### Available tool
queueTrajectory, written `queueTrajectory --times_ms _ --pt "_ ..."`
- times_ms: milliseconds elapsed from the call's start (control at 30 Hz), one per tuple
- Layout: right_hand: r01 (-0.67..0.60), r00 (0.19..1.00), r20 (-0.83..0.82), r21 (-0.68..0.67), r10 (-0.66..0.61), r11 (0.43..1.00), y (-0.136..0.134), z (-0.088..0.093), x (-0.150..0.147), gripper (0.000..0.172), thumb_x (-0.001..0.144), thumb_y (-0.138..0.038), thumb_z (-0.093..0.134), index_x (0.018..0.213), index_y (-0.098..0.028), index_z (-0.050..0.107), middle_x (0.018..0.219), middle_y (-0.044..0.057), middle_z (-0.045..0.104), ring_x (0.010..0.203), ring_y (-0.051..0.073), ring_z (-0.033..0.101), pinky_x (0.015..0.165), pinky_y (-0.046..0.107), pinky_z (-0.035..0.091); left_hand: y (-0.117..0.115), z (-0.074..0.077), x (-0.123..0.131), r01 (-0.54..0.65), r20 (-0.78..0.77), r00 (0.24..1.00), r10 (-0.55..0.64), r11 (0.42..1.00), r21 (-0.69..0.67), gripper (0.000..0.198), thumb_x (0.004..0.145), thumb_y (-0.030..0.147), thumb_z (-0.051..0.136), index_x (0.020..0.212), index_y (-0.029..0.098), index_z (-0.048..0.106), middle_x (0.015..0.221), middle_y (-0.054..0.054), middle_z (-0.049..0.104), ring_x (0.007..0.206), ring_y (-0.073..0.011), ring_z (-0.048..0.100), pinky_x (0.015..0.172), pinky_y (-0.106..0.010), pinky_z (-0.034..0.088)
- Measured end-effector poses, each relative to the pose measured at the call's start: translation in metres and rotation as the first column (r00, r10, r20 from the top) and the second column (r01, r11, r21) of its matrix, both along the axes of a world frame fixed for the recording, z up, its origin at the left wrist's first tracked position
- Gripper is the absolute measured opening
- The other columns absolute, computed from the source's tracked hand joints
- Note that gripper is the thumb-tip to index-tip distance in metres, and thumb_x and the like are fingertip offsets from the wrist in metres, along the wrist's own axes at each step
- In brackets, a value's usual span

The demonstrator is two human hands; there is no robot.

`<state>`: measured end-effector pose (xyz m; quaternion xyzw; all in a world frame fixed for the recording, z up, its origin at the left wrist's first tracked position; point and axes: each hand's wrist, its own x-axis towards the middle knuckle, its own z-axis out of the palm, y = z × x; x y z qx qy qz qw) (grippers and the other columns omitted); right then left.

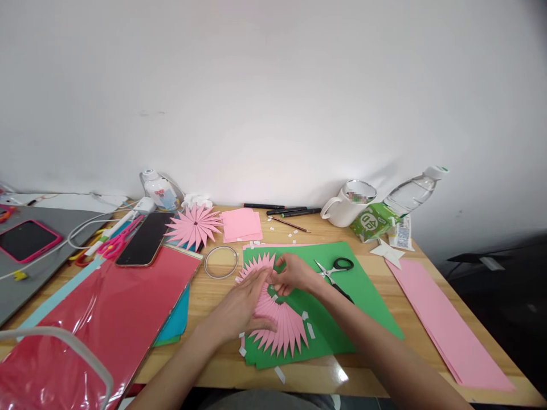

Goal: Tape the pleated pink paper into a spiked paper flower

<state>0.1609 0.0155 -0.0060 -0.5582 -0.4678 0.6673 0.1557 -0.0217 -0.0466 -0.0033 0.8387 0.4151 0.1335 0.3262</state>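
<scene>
A pleated pink paper fan (284,327) with pointed tips curves around an open centre on a stack of green paper (333,330). My left hand (248,304) lies over the fan's left part, fingers stretched out and thumb apart. Its fingertips meet my right hand (290,273), whose thumb and fingers are pinched together at the fan's upper end. The exact spot between those fingers is partly hidden. Small pale strips (310,330) lie around the fan's edge. Scissors with black handles (331,272) rest spread on the green paper, right of my right hand.
Left are a red plastic-covered pack (106,313), a black phone (143,239) and a metal ring (221,262). Behind lie a pink paper star (195,224), pink squares (240,225) and pens (299,210). A mug (342,210), green carton (370,223) and pink strips (448,324) are right.
</scene>
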Motion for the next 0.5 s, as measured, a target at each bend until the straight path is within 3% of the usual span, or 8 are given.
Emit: queueTrajectory --times_ms 100,200,267,333,400,433,500 --pt "-0.138 0.987 0.109 0.171 0.121 0.975 -0.006 0.013 0.01 0.026 0.068 -0.028 0.076 0.068 -0.016 0.053 0.051 -0.001 0.064 0.047 0.014 0.062 0.046 0.023 0.051 0.001 -0.003 0.0 0.012 -0.023 1.0 -0.011 1.0 0.028 0.1 0.071 0.057 0.067 0.148 0.023 0.014 0.151 -0.017 0.029 0.139 -0.0313 0.027 0.109 -0.05 0.033" --pt "-0.276 0.923 0.376 0.51 0.077 0.814 -0.025 0.026 0.026 0.014 0.077 -0.024 0.065 0.066 -0.016 0.063 0.059 0.0 0.065 0.058 0.015 0.064 0.055 0.024 0.05 0.003 -0.006 -0.002 0.087 -0.078 0.994 -0.079 0.991 0.105 0.094 0.075 0.06 0.059 0.148 0.022 0.014 0.152 -0.015 0.028 0.14 -0.0291 0.024 0.111 -0.048 0.031" --pt "-0.334 0.903 0.421 0.56 0.087 0.758 -0.044 0.028 0.035 0.009 0.078 -0.021 0.064 0.069 -0.018 0.066 0.065 0.0 0.068 0.063 0.015 0.064 0.06 0.025 0.051 0.004 -0.01 -0.003 0.136 -0.113 0.987 -0.117 0.976 0.172 0.089 0.079 0.059 0.054 0.149 0.023 0.013 0.152 -0.014 0.028 0.141 -0.0273 0.022 0.112 -0.047 0.03" --pt "-0.308 0.904 0.428 0.642 0.005 0.702 -0.068 0.02 0.04 0.005 0.075 -0.022 0.068 0.08 -0.019 0.066 0.076 0.002 0.069 0.067 0.017 0.065 0.061 0.026 0.053 0.004 -0.014 -0.003 0.155 -0.133 0.983 -0.125 0.957 0.245 0.082 0.084 0.053 0.051 0.149 0.024 0.01 0.152 -0.012 0.028 0.141 -0.0251 0.022 0.112 -0.046 0.03" --pt "-0.256 0.903 0.403 0.782 -0.147 0.568 -0.093 0.005 0.039 0.014 0.08 -0.023 0.064 0.093 -0.019 0.065 0.092 0.007 0.068 0.075 0.019 0.066 0.064 0.03 0.056 0.004 -0.018 -0.002 0.149 -0.135 0.985 -0.111 0.938 0.313 0.076 0.089 0.046 0.049 0.149 0.025 0.008 0.151 -0.011 0.03 0.14 -0.0231 0.023 0.112 -0.044 0.031" --pt "-0.228 0.9 0.368 0.856 -0.236 0.464 -0.104 -0.003 0.036 0.015 0.084 -0.024 0.059 0.097 -0.02 0.065 0.1 0.01 0.066 0.084 0.021 0.066 0.07 0.033 0.057 0.003 -0.02 -0.002 0.142 -0.134 0.986 -0.102 0.929 0.342 0.074 0.09 0.043 0.048 0.149 0.024 0.008 0.151 -0.01 0.032 0.14 -0.0225 0.024 0.112 -0.043 0.031" --pt "-0.232 0.877 0.339 0.92 -0.342 0.316 -0.122 -0.018 0.028 0.021 0.09 -0.025 0.052 0.108 -0.02 0.062 0.111 0.013 0.062 0.097 0.022 0.063 0.077 0.036 0.057 0.002 -0.022 0.0 0.128 -0.136 0.987 -0.082 0.915 0.383 0.071 0.091 0.041 0.047 0.149 0.022 0.01 0.15 -0.01 0.034 0.14 -0.0221 0.025 0.112 -0.043 0.032"
